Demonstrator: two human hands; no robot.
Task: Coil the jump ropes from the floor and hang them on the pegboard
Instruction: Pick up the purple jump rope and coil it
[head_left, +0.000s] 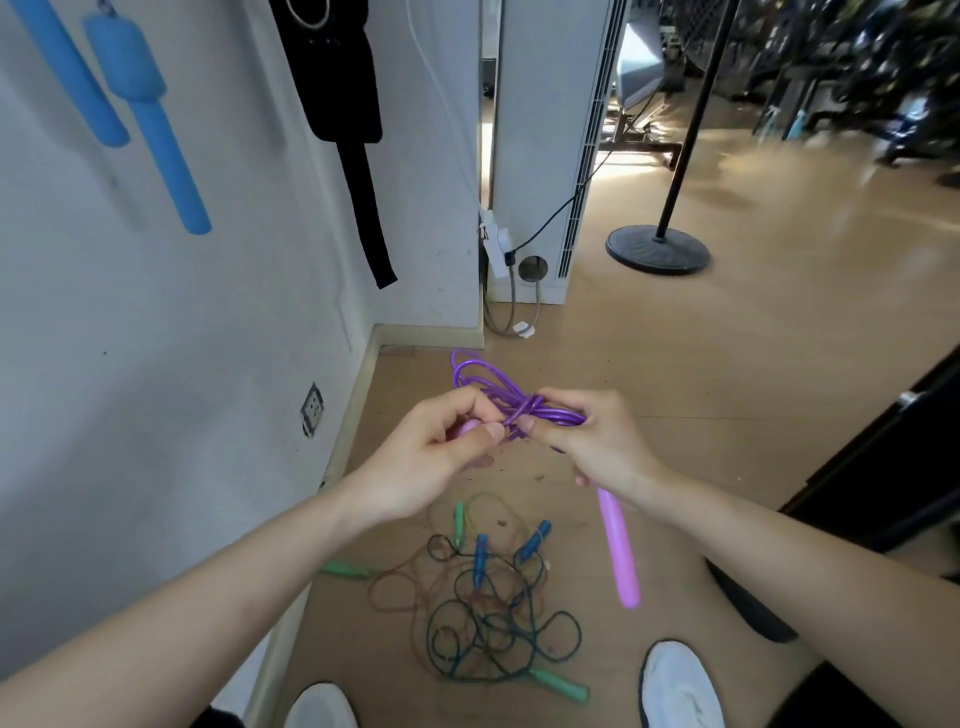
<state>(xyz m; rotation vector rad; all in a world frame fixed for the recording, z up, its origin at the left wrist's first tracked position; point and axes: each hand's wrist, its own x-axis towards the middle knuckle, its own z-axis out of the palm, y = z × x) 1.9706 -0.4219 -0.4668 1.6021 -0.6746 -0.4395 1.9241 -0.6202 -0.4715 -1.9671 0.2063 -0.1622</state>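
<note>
Currently held: a purple jump rope (511, 402), gathered into several loops and kept in the air in front of the person, above the wooden floor (727, 374).
Grip of the left hand (436, 462): fingers curled, thumb and forefinger pinching the tip of a pink handle (469, 428) right beside the bundle's wrapped middle.
Grip of the right hand (597, 447): fingers curled round the bundled cord, thumb pressed on the wrapped middle, its tip close to the other thumb.
Hanging part: a second pink handle (618, 551) comes out from under the right hand and hangs down, slightly tilted, free end towards the floor.
Lie of the loops: they fan up and away from both hands; a turn of cord crosses the bundle between the thumbs.
Below the hands: tangled ropes (493, 618) lie on the floor, dark green and brownish cords knotted into one heap.
Among them: two blue handles (480, 558) near the middle, green handles (558, 685) at the edges.
At the bottom edge: two white shoes (680, 686), one either side of the heap.
On the white wall (156, 338): blue foam bars (150, 119) and a black strap (337, 104) hang at the left.
Farther off: a black stand base (657, 249) sits on the floor, well apart from the ropes.
</note>
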